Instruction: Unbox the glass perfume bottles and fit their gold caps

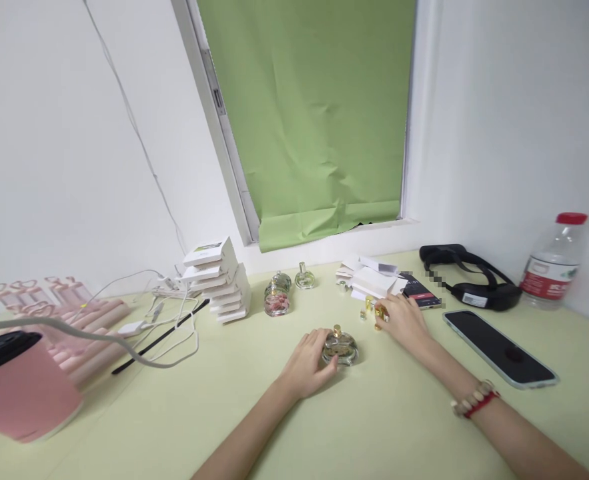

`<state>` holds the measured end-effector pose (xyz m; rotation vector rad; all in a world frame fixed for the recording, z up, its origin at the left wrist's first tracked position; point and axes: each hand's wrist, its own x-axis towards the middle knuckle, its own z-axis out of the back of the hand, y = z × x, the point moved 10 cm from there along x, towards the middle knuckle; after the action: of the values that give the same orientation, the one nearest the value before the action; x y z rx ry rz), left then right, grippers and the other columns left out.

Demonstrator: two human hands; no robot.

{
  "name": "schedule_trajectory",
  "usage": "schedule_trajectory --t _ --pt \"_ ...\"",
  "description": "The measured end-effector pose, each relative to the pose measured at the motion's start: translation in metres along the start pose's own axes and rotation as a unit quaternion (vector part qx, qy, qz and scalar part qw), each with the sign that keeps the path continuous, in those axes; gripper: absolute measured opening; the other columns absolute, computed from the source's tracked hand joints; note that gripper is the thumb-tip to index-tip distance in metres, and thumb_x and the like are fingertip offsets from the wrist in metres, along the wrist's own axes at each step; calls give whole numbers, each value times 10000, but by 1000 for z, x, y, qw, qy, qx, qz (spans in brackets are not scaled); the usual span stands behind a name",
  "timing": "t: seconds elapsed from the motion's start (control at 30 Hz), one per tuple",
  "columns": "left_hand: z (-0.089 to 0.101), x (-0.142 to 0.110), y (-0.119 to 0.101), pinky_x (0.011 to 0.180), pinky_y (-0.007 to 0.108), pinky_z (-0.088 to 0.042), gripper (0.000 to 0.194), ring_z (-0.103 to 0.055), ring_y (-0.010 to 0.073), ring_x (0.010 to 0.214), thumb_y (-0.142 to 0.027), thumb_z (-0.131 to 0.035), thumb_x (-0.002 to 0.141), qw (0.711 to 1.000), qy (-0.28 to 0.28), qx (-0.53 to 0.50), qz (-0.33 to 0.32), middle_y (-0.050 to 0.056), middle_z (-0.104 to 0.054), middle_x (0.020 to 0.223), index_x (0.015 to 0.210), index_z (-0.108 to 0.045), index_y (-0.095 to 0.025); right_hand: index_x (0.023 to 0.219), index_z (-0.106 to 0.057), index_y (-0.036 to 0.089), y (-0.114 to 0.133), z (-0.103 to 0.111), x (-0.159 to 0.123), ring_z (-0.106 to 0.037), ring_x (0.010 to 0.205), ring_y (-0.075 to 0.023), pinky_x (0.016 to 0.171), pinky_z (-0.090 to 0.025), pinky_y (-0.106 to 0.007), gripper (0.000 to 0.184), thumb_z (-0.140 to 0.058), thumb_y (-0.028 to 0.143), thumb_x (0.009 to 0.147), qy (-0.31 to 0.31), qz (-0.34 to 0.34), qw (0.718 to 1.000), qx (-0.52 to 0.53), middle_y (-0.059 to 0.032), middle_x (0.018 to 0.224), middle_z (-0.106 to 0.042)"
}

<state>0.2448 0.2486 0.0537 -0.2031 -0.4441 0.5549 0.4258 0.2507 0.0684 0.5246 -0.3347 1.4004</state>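
Observation:
A clear, rounded glass perfume bottle [345, 352] with a gold neck stands upright on the table. My left hand [307, 365] is closed round its left side, thumb in front and fingers behind. Further right, my right hand [401, 321] has its fingertips pinched on a small gold cap [380, 312]. Several more small gold pieces [369, 303] lie just left of those fingertips. Dark and reddish contents show in other round glass bottles [277, 301] behind my left hand, and one more perfume bottle [305, 277] stands beside them.
White boxes [231, 287] are stacked at the left, near cables [184, 333], pink tubes [94, 320] and a pink cup [29, 393]. Flattened white cartons [371, 277] lie at the back. To the right are two phones, one nearer [499, 348], a black headset [489, 293] and a water bottle [554, 267].

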Motion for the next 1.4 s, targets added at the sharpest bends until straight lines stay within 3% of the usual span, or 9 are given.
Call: schedule_trajectory --t 0.37,0.5,0.57,0.63,0.77,1.03,1.2,1.3,1.4 --pt "1 1 -2 842 363 -402 301 -502 204 938 -323 -400 851 999 3 -32 2 80 -555 1044 1124 -426 -201 760 -660 229 3 0 0 -594 774 -191 728 -290 -312 133 -532 194 769 8 3 996 87 -18 770 -693" --pt "2 2 -5 832 347 -407 310 -504 192 917 -354 -401 859 1000 2 -30 -7 72 -556 1008 1127 -436 -204 746 -659 218 12 14 0 -595 847 -206 821 -291 -369 124 -547 165 746 -40 12 985 166 -32 844 -693" --pt "3 2 -8 823 339 -409 309 -508 188 901 -375 -396 863 1000 5 -26 -14 70 -558 990 1113 -455 -201 760 -659 210 17 25 -1 -598 812 -202 815 -341 -373 92 -569 210 737 -72 6 962 264 -39 853 -685" --pt "3 2 -9 825 332 -408 325 -510 187 908 -393 -392 867 999 9 -27 -17 70 -559 993 1122 -462 -204 805 -657 205 23 33 -3 -600 774 -193 779 -407 -354 124 -580 280 742 -84 -7 915 393 -46 854 -680" --pt "2 1 -11 839 330 -400 378 -513 188 942 -393 -380 879 999 10 -29 -27 71 -558 1043 1218 -406 -228 837 -659 218 37 35 -9 -600 875 -206 833 -440 -356 182 -599 361 742 -56 -33 839 541 -44 891 -680" --pt "-4 1 -11 827 343 -398 450 -512 200 945 -367 -351 893 999 11 10 -44 79 -550 1071 1319 -294 -235 791 -671 226 57 48 -15 -605 857 -195 825 -469 -354 97 -618 287 737 -41 42 830 554 -35 853 -674" --pt "12 -3 -22 914 348 -371 527 -450 200 1105 -281 -399 870 994 -66 10 -84 99 -463 1243 1355 -199 -226 805 -671 216 37 45 -13 -599 869 -184 829 -464 -339 125 -635 306 726 -95 -11 815 572 -29 865 -669" --pt "22 -10 -36 931 358 -354 494 -397 205 1185 -190 -391 847 981 -119 23 -149 112 -350 1363 1321 -260 -231 824 -672 214 29 36 -12 -607 861 -184 819 -466 -336 162 -639 336 723 -84 -57 798 594 -31 880 -674" --pt "20 -14 -46 922 376 -349 487 -374 229 1213 -176 -394 823 973 -116 46 -192 118 -301 1405 1301 -312 -225 841 -671 207 25 26 -12 -618 853 -185 816 -471 -334 209 -652 366 707 -65 -102 773 623 -37 891 -683"
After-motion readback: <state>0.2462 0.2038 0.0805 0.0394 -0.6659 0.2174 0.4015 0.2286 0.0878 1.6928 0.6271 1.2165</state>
